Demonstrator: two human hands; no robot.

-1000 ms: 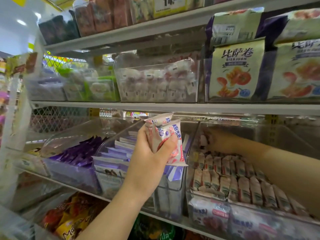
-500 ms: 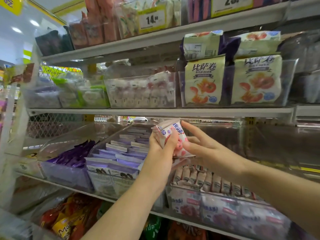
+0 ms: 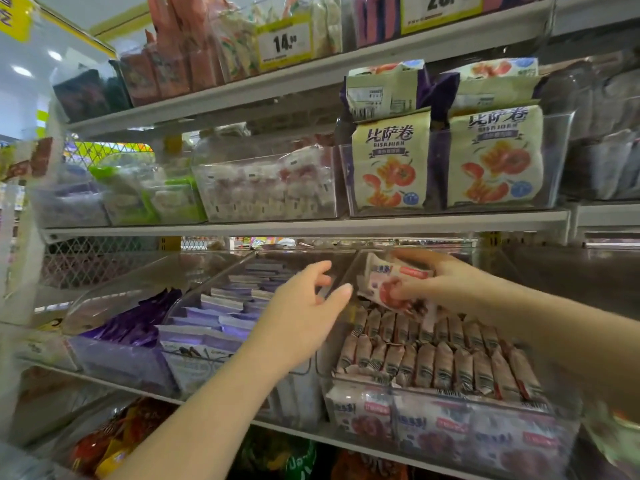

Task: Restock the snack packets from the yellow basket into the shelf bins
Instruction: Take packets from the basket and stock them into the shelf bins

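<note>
Bright, even store light; ceiling lamps [image 3: 21, 70] top-L; wide-angle bend at edges; blur lwr R.

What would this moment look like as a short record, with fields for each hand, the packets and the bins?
left hand: open, holds nothing, in front of the middle bin
right hand: grips pink-and-white snack packets over the right bin
right bin: clear, holds rows of upright packets
middle bin: purple-and-white packets
left bin: dark purple packets
yellow basket: not in view
</note>
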